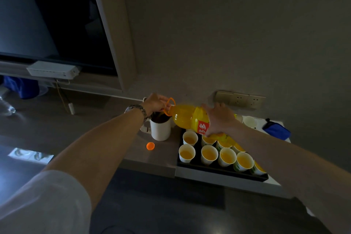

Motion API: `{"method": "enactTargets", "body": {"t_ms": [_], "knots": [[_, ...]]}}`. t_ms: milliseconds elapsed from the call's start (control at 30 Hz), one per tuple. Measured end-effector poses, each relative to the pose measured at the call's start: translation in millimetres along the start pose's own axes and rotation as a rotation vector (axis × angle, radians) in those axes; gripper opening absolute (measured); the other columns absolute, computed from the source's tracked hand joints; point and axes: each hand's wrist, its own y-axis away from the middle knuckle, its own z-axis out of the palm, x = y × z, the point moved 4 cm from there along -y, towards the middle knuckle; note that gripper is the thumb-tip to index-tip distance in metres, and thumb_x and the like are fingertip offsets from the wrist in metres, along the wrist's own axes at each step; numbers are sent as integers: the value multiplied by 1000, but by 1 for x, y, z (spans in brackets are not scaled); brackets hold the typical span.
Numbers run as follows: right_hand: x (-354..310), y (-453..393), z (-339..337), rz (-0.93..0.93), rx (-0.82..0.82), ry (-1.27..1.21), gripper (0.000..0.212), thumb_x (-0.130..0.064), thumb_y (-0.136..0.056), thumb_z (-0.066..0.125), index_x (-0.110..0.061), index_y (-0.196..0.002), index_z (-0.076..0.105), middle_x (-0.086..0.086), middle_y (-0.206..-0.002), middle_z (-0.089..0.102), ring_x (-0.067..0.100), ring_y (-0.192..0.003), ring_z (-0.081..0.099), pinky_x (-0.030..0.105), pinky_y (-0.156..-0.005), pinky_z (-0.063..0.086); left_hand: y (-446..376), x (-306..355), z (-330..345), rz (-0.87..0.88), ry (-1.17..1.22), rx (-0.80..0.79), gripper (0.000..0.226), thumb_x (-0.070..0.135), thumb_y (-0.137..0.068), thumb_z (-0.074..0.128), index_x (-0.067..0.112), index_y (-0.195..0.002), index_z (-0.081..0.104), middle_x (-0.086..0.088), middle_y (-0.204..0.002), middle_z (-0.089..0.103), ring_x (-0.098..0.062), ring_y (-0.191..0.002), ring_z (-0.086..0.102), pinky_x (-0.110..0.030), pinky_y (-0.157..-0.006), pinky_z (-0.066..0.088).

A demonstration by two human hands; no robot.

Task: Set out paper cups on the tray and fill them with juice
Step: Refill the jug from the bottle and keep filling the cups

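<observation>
While you tip the juice bottle (pixel 187 118) on its side above the far left corner of the tray (pixel 218 171), your stock stands as follows.

Left hand (pixel 154 103): fingers curled at the bottle's neck, by the orange carry loop (pixel 169 106); watch (pixel 137 110) on the wrist. Exactly what the fingers pinch cannot be told.

Right hand (pixel 218 119): fingers spread and fairly straight, palm laid over the bottle's body at the red label (pixel 202 128).

Bottle: mouth pointing left, over a white mug (pixel 160 128) that stands just left of the tray.

Paper cups (pixel 209 155): set in rows on the black tray, each visible one holding orange juice; the far row is partly hidden under bottle and hand.

Spare cups (pixel 249 121): far right, beyond the tray, apparently unfilled.

Bottle cap (pixel 150 146): orange, lying on the counter (pixel 161 159), near left of the mug.

Blue pouch (pixel 276 129): far right on the counter.

Wall sockets (pixel 240 99): above the bottle.
</observation>
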Motion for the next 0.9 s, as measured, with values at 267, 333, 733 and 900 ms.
{"method": "enactTargets", "body": {"t_ms": [267,333,733,900], "knots": [[0,0,-1,6,4,1,128,-62,-50,90,-35,-151,16,16,-145,40,37,-128,44,47,-100,46,-1,-1,0,14,0,-5,37,-3,-92,66,5,-127,64,-11,-113,72,-21,-109,68,-29,-91,57],[0,0,-1,14,6,11,130,-62,-49,90,-35,-151,16,16,-145,40,38,-128,44,48,-100,47,-3,-2,0,18,-8,-12,38,-3,-91,68,7,-127,64,-10,-112,73,-19,-107,68,-25,-85,57],[0,0,-5,16,-7,36,133,-62,-50,90,-33,-154,13,18,-147,38,38,-129,43,47,-99,47,-9,-5,-1,12,15,-31,43,0,-88,73,6,-129,63,-8,-109,74,-15,-100,69,-22,-77,57],[0,0,-5,20,-7,36,133,-62,-49,91,-33,-154,14,18,-147,36,38,-128,43,48,-99,48,-8,-4,-1,14,20,-31,43,-2,-88,73,5,-129,63,-11,-112,73,-17,-99,68,-21,-75,56]]}}
